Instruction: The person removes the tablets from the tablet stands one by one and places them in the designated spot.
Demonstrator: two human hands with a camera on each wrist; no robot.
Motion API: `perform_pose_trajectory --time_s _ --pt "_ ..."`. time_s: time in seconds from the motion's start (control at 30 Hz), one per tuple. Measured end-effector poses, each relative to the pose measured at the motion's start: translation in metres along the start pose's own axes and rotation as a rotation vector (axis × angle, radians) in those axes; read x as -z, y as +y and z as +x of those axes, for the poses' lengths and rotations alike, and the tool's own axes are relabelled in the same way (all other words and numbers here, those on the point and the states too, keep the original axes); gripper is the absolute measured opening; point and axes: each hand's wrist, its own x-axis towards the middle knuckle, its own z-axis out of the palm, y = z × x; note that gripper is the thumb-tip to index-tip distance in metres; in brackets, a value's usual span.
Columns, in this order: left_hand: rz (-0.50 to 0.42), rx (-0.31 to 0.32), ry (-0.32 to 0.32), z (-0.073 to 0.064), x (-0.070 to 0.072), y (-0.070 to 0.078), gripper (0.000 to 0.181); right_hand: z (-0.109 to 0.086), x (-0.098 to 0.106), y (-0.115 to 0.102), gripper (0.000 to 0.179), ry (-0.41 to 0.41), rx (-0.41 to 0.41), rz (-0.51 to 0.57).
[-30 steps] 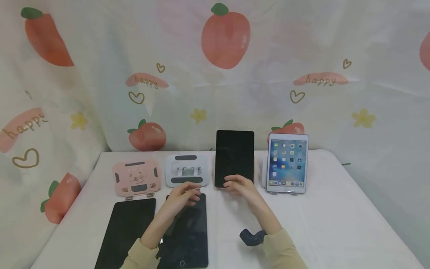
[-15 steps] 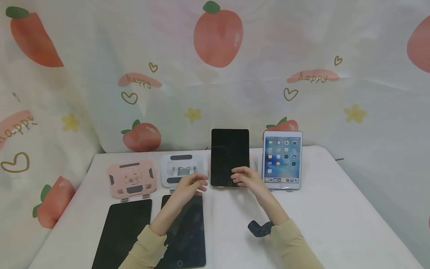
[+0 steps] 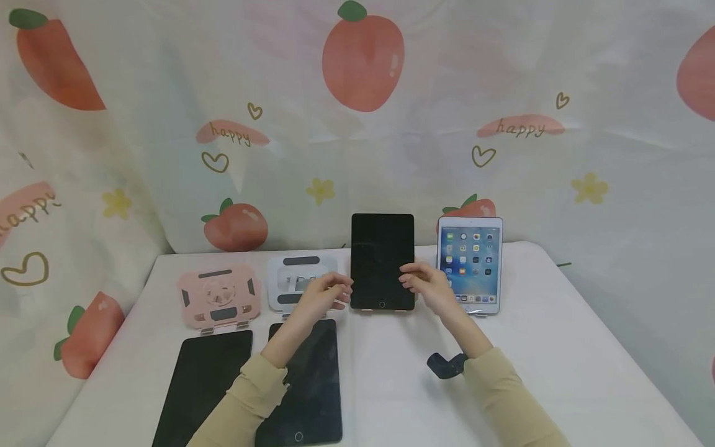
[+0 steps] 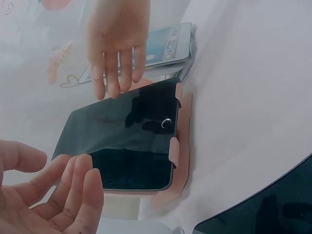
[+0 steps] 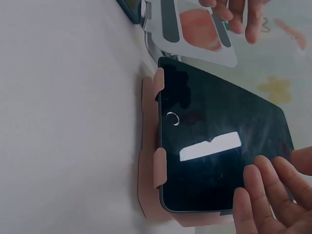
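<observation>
Head view: I see black tablet [image 3: 382,257] propped between left hand [image 3: 320,297] and right hand [image 3: 432,288], long axis up; fingers loosely extended, gripping nothing; nearer hand unclear.

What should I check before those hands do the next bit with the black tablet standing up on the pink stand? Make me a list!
1. Upright black rectangular tablet leaning on its pink stand: ok.
2. Its bottom edge sitting in the two curved pink hooks: ok.
3. Bare, beige-sleeved left grip and right grip at opposite sides of it: ok.
4. Fingers touching it: cannot tell; they overlap it in the pictures, but contact isn't clear.
5. White-framed tablet with a lit-looking blue screen standing up: ok.
6. Black rectangular tablet with a round button, nearest the left sleeve, propped up too: not ok; it lies flat.
</observation>
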Motion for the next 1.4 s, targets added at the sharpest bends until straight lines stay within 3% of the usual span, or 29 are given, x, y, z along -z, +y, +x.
perform_pose_trajectory --time_s 0.33,0.87,1.2,1.4 --pt "0.002 -0.011 -0.004 0.02 0.0 0.013 0.025 0.005 0.01 -0.005 0.028 0.061 0.121 -0.047" --pt "0.033 0.031 0.039 0.051 0.006 0.026 0.026 0.024 0.018 -0.017 0.028 0.166 0.135 -0.247" --pt "0.042 0.0 0.051 0.066 0.006 0.036 0.027 0.034 0.027 -0.025 0.034 0.204 0.181 -0.344" --pt "0.065 -0.015 0.089 0.072 0.007 0.039 0.03 0.04 0.027 -0.029 0.036 0.209 0.17 -0.391"
